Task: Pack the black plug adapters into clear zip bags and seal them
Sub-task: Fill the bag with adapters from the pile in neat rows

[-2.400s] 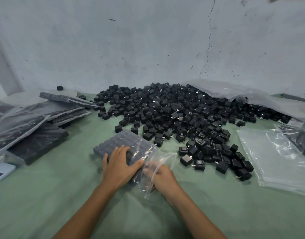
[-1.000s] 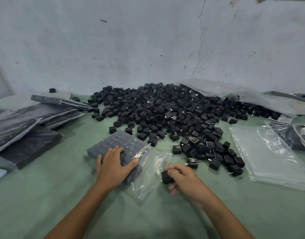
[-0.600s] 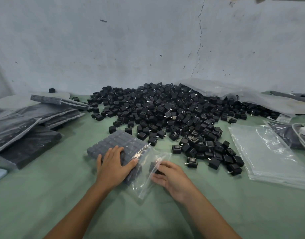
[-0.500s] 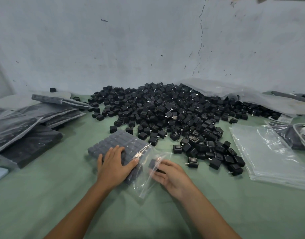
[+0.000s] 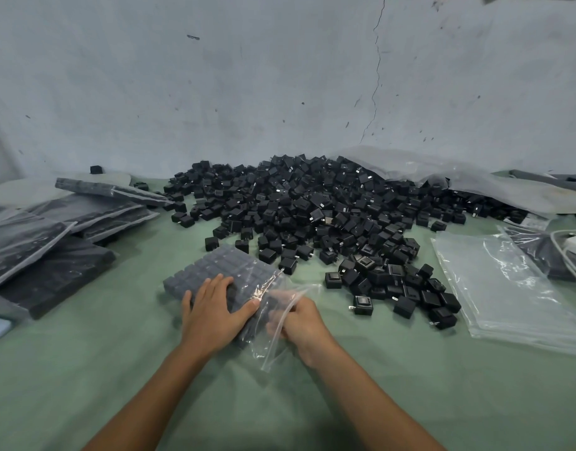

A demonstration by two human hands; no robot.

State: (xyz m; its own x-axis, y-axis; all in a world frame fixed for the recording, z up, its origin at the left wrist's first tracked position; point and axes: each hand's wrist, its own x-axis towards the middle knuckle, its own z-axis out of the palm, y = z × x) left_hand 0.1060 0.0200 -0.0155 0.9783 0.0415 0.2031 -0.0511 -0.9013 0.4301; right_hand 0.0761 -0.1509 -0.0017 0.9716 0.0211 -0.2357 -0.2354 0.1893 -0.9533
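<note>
The left hand [image 5: 215,309] lies flat and open on the zip bag [image 5: 267,348] of plug adapters [image 5: 222,265] on the desk [image 5: 84,369]. The right hand [image 5: 304,323] is in the bag's mouth; plastic blurs its fingers, so I cannot tell its grip.

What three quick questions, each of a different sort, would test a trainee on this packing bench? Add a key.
1. True or false: the left hand lies flat on the part-filled bag.
2. Where do the empty bags lie? A) right of the loose pile; B) left of the pile; C) under the left hand.
3. Fill in: the right hand reaches into the part-filled bag's ____ mouth.
Key: 1 true; 2 A; 3 open.
</note>
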